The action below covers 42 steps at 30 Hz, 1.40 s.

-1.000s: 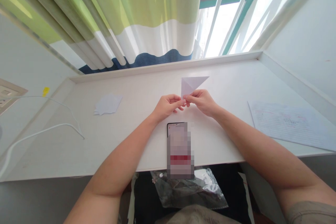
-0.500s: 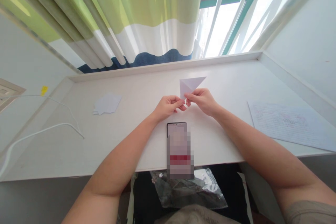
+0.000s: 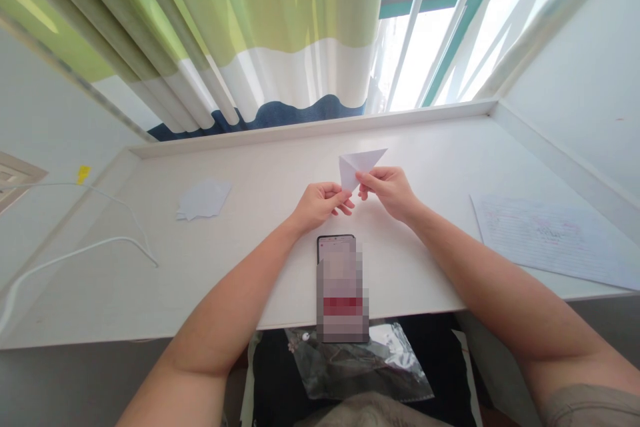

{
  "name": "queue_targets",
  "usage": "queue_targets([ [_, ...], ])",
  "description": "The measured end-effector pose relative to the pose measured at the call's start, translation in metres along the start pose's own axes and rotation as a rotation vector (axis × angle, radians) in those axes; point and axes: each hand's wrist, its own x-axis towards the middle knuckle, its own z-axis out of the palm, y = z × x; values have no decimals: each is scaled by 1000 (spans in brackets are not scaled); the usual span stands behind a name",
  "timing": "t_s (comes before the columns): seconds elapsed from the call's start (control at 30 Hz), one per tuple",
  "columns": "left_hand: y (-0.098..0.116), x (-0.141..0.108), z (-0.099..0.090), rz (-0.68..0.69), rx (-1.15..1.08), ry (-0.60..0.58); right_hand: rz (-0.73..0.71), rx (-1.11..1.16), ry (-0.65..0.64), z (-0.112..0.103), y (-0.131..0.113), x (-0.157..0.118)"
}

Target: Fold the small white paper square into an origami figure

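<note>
A folded sheet of white paper (image 3: 356, 163), roughly triangular with a pointed corner toward the upper right, is held up over the desk (image 3: 260, 267). My left hand (image 3: 323, 203) pinches its lower corner between thumb and fingers. Along its lower right edge, my right hand (image 3: 389, 190) grips the paper with the thumb on the near face. Both hands are close together, and their fingertips cover part of the paper. Nearer to me, a phone (image 3: 336, 239) with a blurred-out screen lies between my forearms.
Several folded white papers (image 3: 205, 199) lie in a pile on the left. A white cable (image 3: 100, 241) loops over the desk's left side. Sheets with handwriting (image 3: 545, 230) rest at the right. A clear plastic bag (image 3: 370, 373) is below the front edge. A curtain (image 3: 300, 7) hangs behind.
The folded paper has tilted slightly and shifted a little left. My right thumb has moved a bit up and right along its edge. My left hand has hardly moved.
</note>
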Motion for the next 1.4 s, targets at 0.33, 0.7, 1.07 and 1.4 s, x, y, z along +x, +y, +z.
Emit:
queue_targets([
  [0.33,5,-5,1,-7,1,2,-89,90,110,-7,-3,6],
  [0.7,5,-7,0,-17,20,38,-101,119,127,-23,-6,13],
  [1.07,7,-7,-17,17,61,-6,-83,-100,37,-22,-5,8],
  [1.4,11,-5,-19,-39,-2,-21,-121,-170,52,-24,0,10],
])
